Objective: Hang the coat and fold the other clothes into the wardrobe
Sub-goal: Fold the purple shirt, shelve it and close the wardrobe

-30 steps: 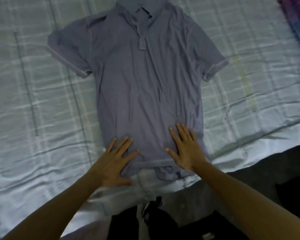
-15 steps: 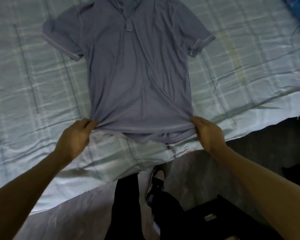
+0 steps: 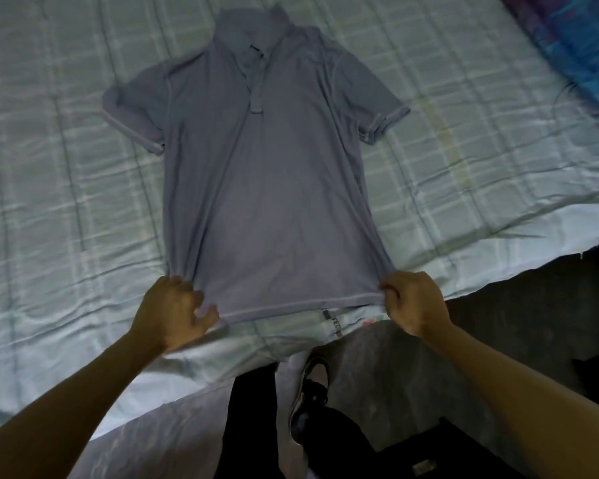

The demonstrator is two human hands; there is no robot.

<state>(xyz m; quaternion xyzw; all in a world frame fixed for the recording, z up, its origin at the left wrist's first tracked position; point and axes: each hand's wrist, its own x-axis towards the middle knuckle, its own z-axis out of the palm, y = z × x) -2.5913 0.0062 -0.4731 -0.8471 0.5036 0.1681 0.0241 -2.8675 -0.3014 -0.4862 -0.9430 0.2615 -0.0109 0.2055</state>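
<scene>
A grey-blue short-sleeved polo shirt [image 3: 267,188] lies face up on the bed, collar at the far end and hem near me. My left hand [image 3: 173,311] grips the hem's left corner with curled fingers. My right hand [image 3: 414,300] pinches the hem's right corner. The hem is pulled taut between the two hands and the body of the shirt lies smooth. A small label hangs below the hem near the middle. Both sleeves spread out to the sides.
The bed [image 3: 66,219] is covered by a pale checked sheet, its near edge running diagonally past my hands. A blue-purple patterned cloth [image 3: 581,39] lies at the far right corner. Below, dark trouser legs and a shoe [image 3: 308,392] stand on the grey floor.
One second ago both hands pressed flat on the lower shirt. They then moved out to the hem corners and gripped them; the shirt is now stretched smoother.
</scene>
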